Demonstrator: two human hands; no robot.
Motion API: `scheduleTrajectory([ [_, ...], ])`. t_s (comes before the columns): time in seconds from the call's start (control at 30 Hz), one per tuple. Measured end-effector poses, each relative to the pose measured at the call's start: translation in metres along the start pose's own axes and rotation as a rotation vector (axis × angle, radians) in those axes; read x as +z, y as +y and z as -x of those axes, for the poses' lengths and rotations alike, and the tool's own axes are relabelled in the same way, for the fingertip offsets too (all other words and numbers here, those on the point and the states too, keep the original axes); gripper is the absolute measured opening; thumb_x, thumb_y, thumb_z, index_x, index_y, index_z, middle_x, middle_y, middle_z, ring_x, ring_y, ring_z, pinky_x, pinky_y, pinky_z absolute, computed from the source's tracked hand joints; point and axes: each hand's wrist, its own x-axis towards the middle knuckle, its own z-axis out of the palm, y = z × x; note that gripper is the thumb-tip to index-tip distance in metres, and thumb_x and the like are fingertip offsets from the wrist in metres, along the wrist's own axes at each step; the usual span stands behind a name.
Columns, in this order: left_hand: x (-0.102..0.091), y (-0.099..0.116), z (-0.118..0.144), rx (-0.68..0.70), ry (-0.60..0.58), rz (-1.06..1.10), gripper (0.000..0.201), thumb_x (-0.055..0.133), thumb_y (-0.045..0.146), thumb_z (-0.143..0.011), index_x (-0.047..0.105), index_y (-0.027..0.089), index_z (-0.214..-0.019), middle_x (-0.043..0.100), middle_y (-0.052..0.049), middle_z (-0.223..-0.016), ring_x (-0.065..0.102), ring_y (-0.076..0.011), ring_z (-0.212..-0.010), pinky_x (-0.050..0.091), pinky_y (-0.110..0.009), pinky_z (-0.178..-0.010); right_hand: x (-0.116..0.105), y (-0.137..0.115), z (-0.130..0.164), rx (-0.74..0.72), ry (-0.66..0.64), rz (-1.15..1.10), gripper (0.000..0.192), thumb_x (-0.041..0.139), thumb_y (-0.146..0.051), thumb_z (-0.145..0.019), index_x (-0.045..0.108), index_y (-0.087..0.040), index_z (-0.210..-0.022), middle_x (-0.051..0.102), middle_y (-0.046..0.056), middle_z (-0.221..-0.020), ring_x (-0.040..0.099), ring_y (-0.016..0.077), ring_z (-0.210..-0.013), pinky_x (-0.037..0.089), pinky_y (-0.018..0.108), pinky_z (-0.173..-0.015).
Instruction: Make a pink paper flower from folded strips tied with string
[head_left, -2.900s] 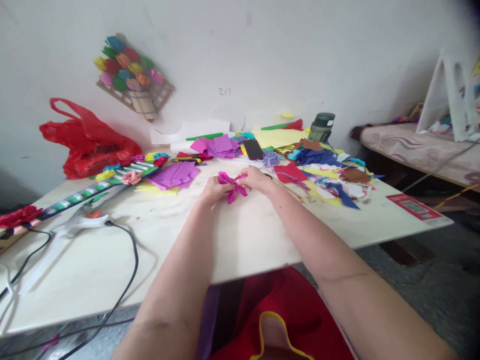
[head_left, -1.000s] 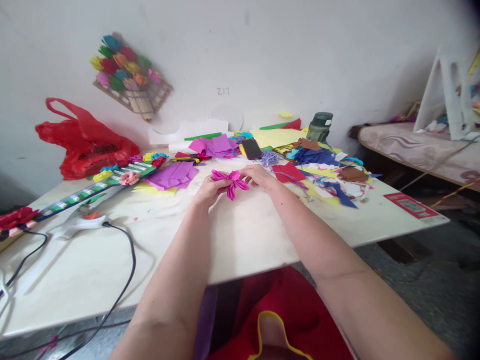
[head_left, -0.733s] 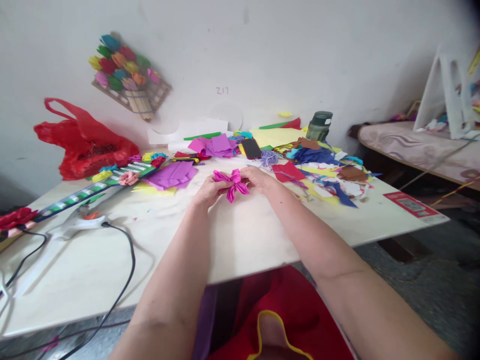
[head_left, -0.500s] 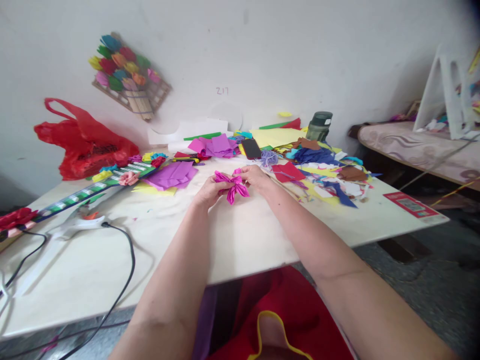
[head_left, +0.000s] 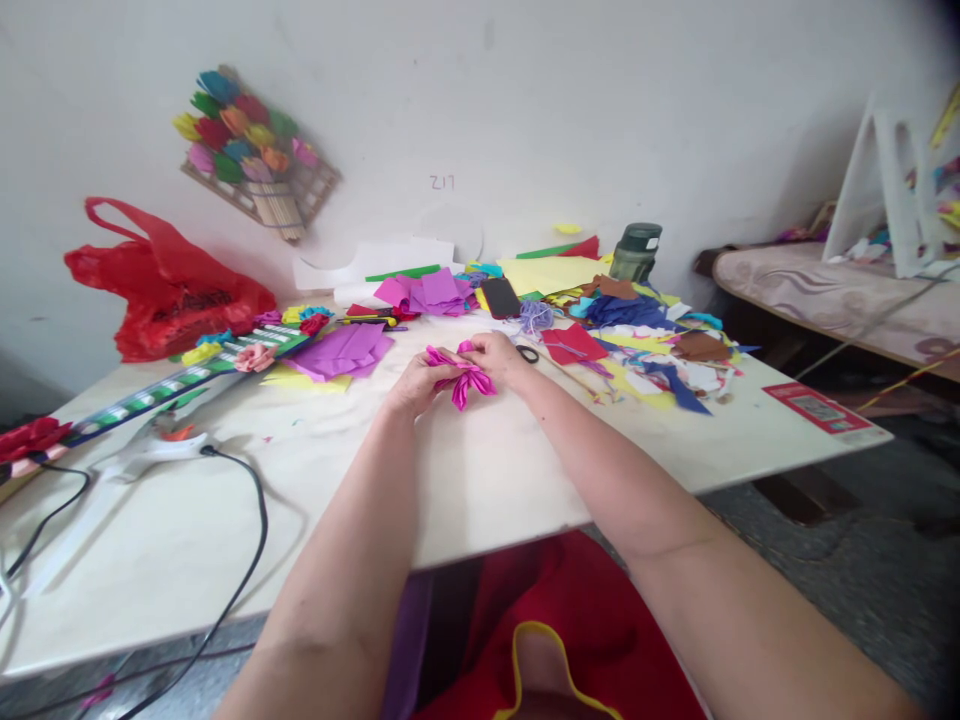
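Pinched between both hands, left hand and right hand closed on it from either side so its folds are kept gathered, a pink paper flower is held just above the table, near the scissors.

Pale table, coloured paper scraps, purple sheets, black cable, phone, green bottle

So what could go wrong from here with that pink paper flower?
Both hands, left hand and right hand, pinch the pleated pink crepe-paper flower at its middle; a hard tug could tear it or loosen the gather. Black-handled scissors lie beside the right hand, which could knock them.
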Motion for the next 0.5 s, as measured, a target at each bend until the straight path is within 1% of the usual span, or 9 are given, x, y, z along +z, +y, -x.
scheduleTrajectory([
  [0.07,-0.0009,-0.001,-0.0003,-0.008,0.005,-0.005,0.022,0.074,0.017,-0.054,0.061,0.011,-0.07,0.062,-0.001,-0.062,0.058,-0.0114,-0.056,0.044,-0.024,-0.056,-0.0005,-0.0002,0.001,-0.021,-0.007,0.025,0.026,0.051,-0.034,-0.072,0.049,-0.015,-0.053,0.04,-0.005,-0.051,0.036,0.0077,-0.053,0.025,0.021,-0.051],
  [0.13,-0.0005,-0.0006,0.0001,-0.025,0.016,-0.006,0.023,0.074,0.018,-0.053,0.061,0.011,-0.072,0.061,-0.001,-0.062,0.057,-0.0112,-0.056,0.044,-0.023,-0.055,-0.001,0.0002,0.0018,-0.031,-0.022,-0.007,0.025,0.051,-0.033,-0.071,0.05,-0.014,-0.054,0.041,-0.005,-0.052,0.037,0.0081,-0.054,0.026,0.021,-0.052],
  [0.27,0.0029,0.0029,0.002,-0.064,0.01,-0.017,0.027,0.075,0.017,-0.053,0.063,0.011,-0.076,0.06,0.0,-0.062,0.056,-0.0095,-0.055,0.043,-0.022,-0.055,-0.0001,0.0037,0.0027,-0.026,-0.014,-0.196,0.017,0.052,-0.029,-0.066,0.055,-0.013,-0.06,0.048,-0.004,-0.057,0.043,0.0095,-0.058,0.032,0.021,-0.056],
  [0.37,0.0043,0.0048,0.0026,-0.073,-0.001,-0.036,0.028,0.075,0.015,-0.052,0.064,0.01,-0.077,0.06,0.0,-0.063,0.055,-0.0092,-0.055,0.043,-0.022,-0.056,0.002,0.0065,0.0023,0.011,-0.022,-0.283,0.013,0.053,-0.026,-0.064,0.056,-0.014,-0.062,0.053,-0.003,-0.06,0.047,0.01,-0.06,0.036,0.021,-0.057],
  [0.43,0.0036,0.0045,0.002,-0.064,0.012,-0.044,0.028,0.075,0.015,-0.051,0.064,0.01,-0.076,0.061,-0.001,-0.065,0.056,-0.01,-0.057,0.044,-0.023,-0.059,0.0022,0.0068,0.0016,0.051,-0.031,-0.311,0.014,0.053,-0.025,-0.065,0.06,-0.014,-0.07,0.058,-0.002,-0.066,0.049,0.0104,-0.062,0.039,0.022,-0.06],
  [0.5,0.0014,0.0027,0.0005,-0.039,0.042,-0.051,0.03,0.075,0.016,-0.05,0.064,0.01,-0.077,0.063,-0.002,-0.067,0.058,-0.0114,-0.06,0.046,-0.026,-0.063,-0.0002,0.0056,0.0011,0.089,0.004,-0.294,0.022,0.051,-0.022,-0.066,0.063,-0.015,-0.083,0.062,0.001,-0.08,0.052,0.0107,-0.067,0.042,0.023,-0.064],
])
